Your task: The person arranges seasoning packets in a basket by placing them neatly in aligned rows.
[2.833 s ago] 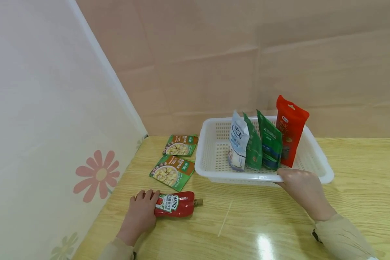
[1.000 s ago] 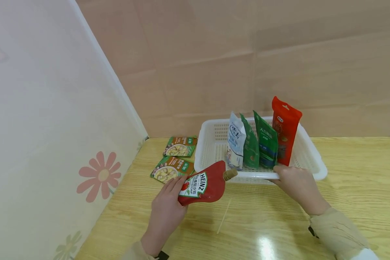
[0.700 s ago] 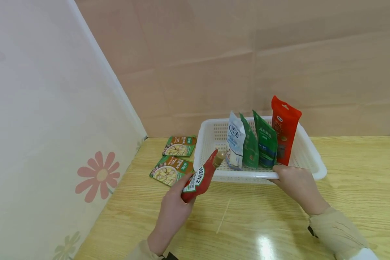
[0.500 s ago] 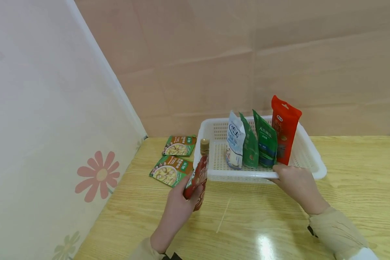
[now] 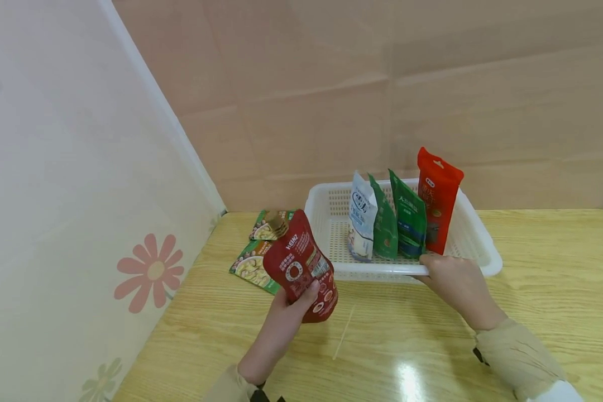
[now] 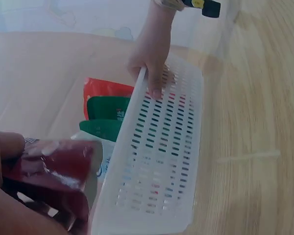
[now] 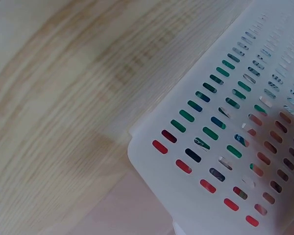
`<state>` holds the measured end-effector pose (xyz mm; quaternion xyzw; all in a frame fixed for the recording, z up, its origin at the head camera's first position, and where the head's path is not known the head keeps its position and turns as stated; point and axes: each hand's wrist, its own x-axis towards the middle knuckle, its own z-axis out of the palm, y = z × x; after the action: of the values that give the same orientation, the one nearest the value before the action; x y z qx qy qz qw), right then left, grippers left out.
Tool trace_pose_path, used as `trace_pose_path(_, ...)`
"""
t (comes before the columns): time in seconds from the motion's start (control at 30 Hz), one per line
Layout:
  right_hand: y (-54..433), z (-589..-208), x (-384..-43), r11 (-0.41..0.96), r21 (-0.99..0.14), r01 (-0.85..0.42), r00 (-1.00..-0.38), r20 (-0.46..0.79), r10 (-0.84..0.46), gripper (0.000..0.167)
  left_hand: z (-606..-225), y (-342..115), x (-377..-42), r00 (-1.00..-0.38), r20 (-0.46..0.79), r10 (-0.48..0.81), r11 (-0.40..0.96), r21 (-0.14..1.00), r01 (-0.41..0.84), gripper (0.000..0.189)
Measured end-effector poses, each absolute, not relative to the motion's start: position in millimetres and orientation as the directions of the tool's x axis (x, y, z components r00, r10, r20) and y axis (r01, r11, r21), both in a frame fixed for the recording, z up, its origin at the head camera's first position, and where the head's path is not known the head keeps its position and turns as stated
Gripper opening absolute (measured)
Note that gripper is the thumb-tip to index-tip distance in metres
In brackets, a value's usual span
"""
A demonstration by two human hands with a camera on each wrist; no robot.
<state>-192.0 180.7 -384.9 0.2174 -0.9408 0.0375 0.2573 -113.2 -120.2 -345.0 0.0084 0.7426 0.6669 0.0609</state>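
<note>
The red pouch (image 5: 306, 262) has swung cap-leftward, gripped by the left hand (image 5: 287, 319) beside the near-left corner of the basket (image 5: 367, 269), whose near edge the right hand (image 5: 454, 279) grasps, four packets (image 5: 407, 218) standing inside, two sachets (image 5: 251, 269) outside.

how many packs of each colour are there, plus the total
Dark red spouted pouch: 1
Bright red bag: 1
Green bags: 2
White and pale blue bag: 1
Green and brown flat packets: 2
Total: 7
</note>
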Motion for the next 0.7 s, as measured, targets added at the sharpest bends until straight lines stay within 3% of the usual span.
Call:
trace_pose_path(0.17,180,-384,-191,0.900,0.056,-0.432,-0.762,0.511,-0.397,0.039,-348,-119,-127,-0.991,0.117,0.061,0.196,0.972,0.127,0.050)
trace_pose_path(0.4,180,-385,-191,0.898,0.069,-0.435,-0.753,0.520,-0.404,0.039,-345,-116,-139,-0.994,0.038,-0.101,0.134,0.991,0.025,0.054)
trace_pose_path(0.7,181,-384,-191,0.901,0.060,-0.430,-0.766,0.503,-0.400,0.039,-338,-117,-155,-0.967,0.098,-0.233,0.088,0.993,0.080,0.047)
